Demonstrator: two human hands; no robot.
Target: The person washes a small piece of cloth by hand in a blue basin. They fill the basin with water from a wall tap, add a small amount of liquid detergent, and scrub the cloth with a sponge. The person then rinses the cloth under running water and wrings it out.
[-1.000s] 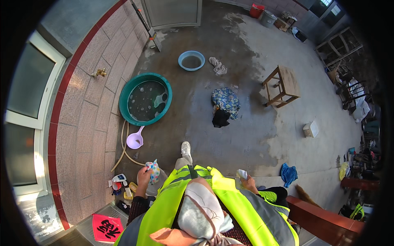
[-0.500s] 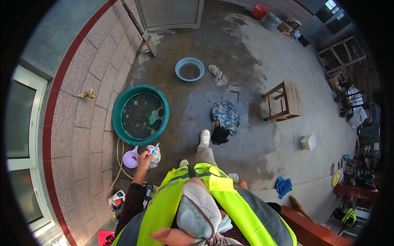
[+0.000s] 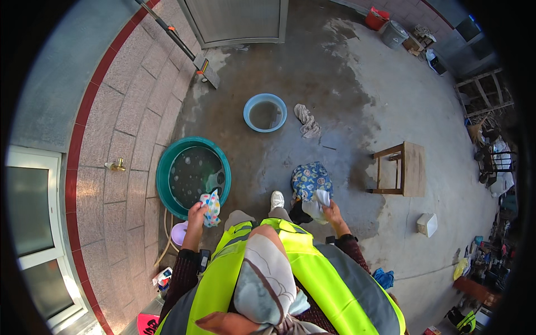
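Observation:
My left hand grips a white cloth with coloured dots. It is beside the near right rim of a green tub of cloudy, bubbly water, with a pale piece of something in it. A white cloth hangs bunched in my right hand. That cloth is over the near edge of a blue patterned fabric heap on the ground, and partly covers a black cloth. Below the tub, a purple dipper is partly hidden behind my left forearm.
Ahead, a light-blue basin holds water, with a crumpled greyish cloth beside it. On the right are a wooden stool and a white container. A brass tap juts from the left wall. A hose lies near the dipper.
My right hand has come forward from beside the vest, bringing the white cloth into plain sight. The left hand still holds the dotted cloth, now closer to the tub. The whole view has shifted slightly.

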